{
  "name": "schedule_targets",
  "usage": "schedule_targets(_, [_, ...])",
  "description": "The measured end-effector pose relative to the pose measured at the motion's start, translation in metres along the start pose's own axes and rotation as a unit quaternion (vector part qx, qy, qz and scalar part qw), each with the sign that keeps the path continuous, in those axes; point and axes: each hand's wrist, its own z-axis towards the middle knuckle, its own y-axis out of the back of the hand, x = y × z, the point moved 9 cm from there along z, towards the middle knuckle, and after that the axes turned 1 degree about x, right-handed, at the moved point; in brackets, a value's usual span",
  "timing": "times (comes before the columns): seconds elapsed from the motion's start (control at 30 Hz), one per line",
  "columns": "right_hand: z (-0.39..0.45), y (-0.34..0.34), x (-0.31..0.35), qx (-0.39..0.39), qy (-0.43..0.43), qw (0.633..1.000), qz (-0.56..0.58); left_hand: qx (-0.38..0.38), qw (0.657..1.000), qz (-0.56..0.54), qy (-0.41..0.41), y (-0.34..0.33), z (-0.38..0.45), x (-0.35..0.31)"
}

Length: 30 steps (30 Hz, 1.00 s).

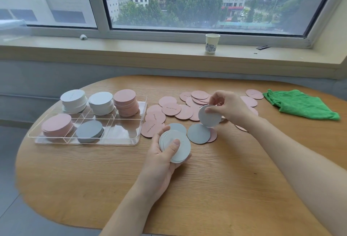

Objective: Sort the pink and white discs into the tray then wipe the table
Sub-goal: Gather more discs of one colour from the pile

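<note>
The clear tray (131, 143) on the counter (206, 188) holds five stacks: two white and one pink at its far side, one pink and one grey at its near side. Right of the tray, the left hand (163, 162) grips a stack of white discs (175, 146). The right hand (231, 109) pinches one white disc (209, 116) above loose pink discs (184, 112). A green cloth (298, 103) lies far right of the tray.

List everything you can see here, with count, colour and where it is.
tray: one, clear, table left; five disc stacks inside, three white or grey, two pink
loose discs: many pink, a few white, table centre
cloth: one, green, table right
table: one, wooden
cup: one, paper, white, windowsill
left hand: grip on a white stack
right hand: pinches one white disc above the table
</note>
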Motion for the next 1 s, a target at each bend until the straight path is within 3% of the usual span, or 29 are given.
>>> schedule_targets(0.13, [-0.017,0.014,0.014,-0.045,0.008,0.993,0.110,-0.016,1.000,-0.004,-0.025,0.003,0.000,-0.005])
schedule_targets(0.23, [-0.042,0.001,0.025,-0.023,-0.002,0.967,0.255,-0.026,0.999,-0.008,-0.038,0.003,-0.001,-0.010])
schedule_targets(0.37, [-0.076,-0.039,0.031,0.014,-0.022,0.947,0.321,-0.010,0.999,-0.004,-0.053,-0.002,-0.003,-0.013])
schedule_targets(0.73, [-0.112,-0.082,0.036,-0.052,0.003,0.981,0.186,0.035,0.999,-0.003,-0.016,-0.013,-0.013,-0.010])
schedule_targets(0.9, [-0.118,-0.098,0.041,0.055,-0.022,0.975,0.215,0.063,0.998,-0.026,0.002,-0.013,-0.016,-0.010])
schedule_targets(1.0, [-0.121,-0.094,0.053,0.103,0.028,0.984,0.141,0.056,0.998,-0.009,0.000,-0.002,-0.019,-0.019])
